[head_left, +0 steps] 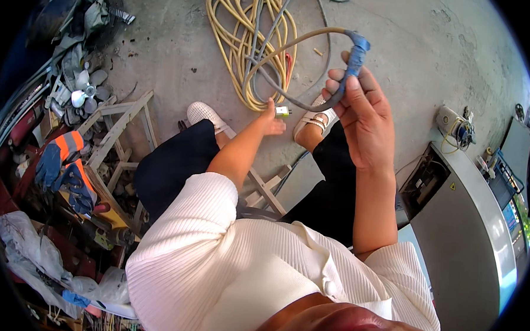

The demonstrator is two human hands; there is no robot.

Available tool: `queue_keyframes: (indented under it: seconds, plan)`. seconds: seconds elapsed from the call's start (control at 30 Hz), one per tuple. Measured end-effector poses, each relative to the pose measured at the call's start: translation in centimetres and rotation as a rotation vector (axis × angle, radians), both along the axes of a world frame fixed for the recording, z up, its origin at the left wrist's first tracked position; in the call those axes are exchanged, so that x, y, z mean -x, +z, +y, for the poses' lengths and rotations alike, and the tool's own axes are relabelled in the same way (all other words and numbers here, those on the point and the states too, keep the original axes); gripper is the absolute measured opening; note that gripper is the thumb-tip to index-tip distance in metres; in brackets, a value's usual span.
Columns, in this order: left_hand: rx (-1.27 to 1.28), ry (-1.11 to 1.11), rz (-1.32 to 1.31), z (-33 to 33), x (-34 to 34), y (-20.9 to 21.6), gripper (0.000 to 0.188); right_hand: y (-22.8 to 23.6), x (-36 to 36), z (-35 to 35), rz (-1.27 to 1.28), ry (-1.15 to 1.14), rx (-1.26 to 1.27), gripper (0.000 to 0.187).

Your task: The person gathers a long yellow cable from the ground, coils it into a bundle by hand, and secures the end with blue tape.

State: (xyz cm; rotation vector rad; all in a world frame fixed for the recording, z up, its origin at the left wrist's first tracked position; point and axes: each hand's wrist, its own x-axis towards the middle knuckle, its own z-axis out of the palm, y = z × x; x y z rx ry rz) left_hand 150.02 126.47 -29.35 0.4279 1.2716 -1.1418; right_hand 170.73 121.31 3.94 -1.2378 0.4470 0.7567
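Note:
My right hand (365, 113) is raised and closed, with its thumb and fingers around a blue-taped cable splice (356, 54). A yellowish cable (312, 32) and a grey cable (303, 103) run from the taped part, bending back toward the left. Lower down, my left hand (270, 121) reaches forward with thumb and fingers apart. Right beside its thumb is a small white and green plug-like piece (283, 111); whether the hand touches it I cannot tell. Just beyond lies a loose coil of yellow cable (235, 31) on the concrete floor, with grey cable mixed in.
On the left, a wooden frame (120, 123) stands beside scrap, orange and blue gloves (64, 151) and plastic bags (34, 244). To the right are a grey metal cabinet (470, 216) with an opening and a small motor-like unit (453, 121). My shoes (205, 114) flank the cable coil.

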Motion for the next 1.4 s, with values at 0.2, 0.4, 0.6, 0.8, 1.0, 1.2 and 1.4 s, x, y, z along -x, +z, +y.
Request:
queue_keyframes:
  seconds: [0.2, 0.4, 0.6, 0.8, 1.0, 1.2, 1.4]
  plan:
    - [0.405, -1.318, -0.642, 0.1, -2.9, 2.3, 0.071, 1.2, 2.8, 1.9, -0.192, 0.224, 0.016, 0.037]
    - [-0.114, -1.733, -1.307, 4.1, -8.5, 20.6, 0.037, 2.1, 6.1, 3.2, -0.541, 0.365, 0.142, 0.027]
    - [-0.792, -0.357, -1.264, 12.5, -3.5, 31.9, 0.042, 4.0, 9.1, 3.5, -1.059, 0.558, 0.339, 0.027]
    - [-0.948, 0.361, -1.049, 12.8, 3.8, 40.1, 0.037, 4.7, 15.4, 3.9, -1.496, 0.747, 0.451, 0.018]
    - [-0.916, 0.501, -1.08, 11.1, 9.2, 37.6, 0.026, 4.5, 20.9, 2.3, -1.635, 0.772, 0.528, 0.017]
    - [-0.847, 0.464, -1.144, 9.1, 10.8, 38.5, 0.018, 4.4, 24.4, -0.7, -1.489, 0.518, 0.493, 0.025]
    - [-0.909, 0.448, -1.113, 7.4, 11.8, 40.5, 0.016, 4.7, 25.4, -2.0, -1.225, 0.448, 0.304, 0.029]
